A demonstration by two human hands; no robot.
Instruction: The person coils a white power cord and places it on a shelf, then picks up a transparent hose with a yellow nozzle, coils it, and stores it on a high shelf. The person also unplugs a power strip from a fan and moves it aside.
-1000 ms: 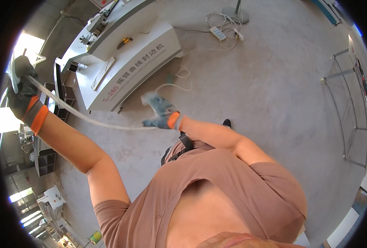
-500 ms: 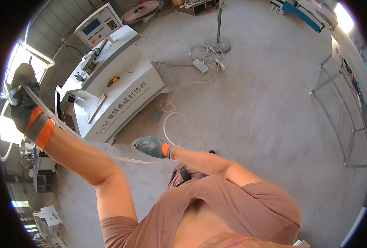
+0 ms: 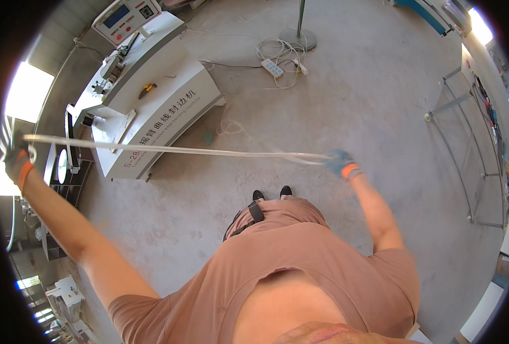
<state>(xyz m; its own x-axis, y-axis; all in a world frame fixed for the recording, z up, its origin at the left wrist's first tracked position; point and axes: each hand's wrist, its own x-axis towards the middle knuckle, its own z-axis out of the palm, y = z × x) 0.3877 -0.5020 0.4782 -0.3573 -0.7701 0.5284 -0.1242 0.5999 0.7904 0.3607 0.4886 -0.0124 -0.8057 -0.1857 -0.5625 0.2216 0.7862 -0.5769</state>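
Note:
A long whitish, translucent hose-like strand (image 3: 197, 151) stretches nearly straight across in front of my body. At the far left my left hand (image 3: 17, 157), in a grey-and-orange work glove, is closed round one end of this stretch; pale loops of the same look hang beside it against the bright window. On the right, my arm is held out and my gloved right hand (image 3: 340, 163) grips the other end. Motion blurs that hand, so its separate fingers do not show. The strand looks doubled close to the right hand.
Beyond the strand stands a white machine (image 3: 180, 106) with a control panel (image 3: 125, 22) and yellow-handled pliers (image 3: 147, 90) on top. A power strip (image 3: 272, 68) and coiled cable lie by a round pole base (image 3: 298, 39). A metal frame rack (image 3: 467, 149) stands right.
My right hand has swung from near my waist out to the right, pulling the strand from a sagging curve into a taut line. My left hand has shifted lower and outward.

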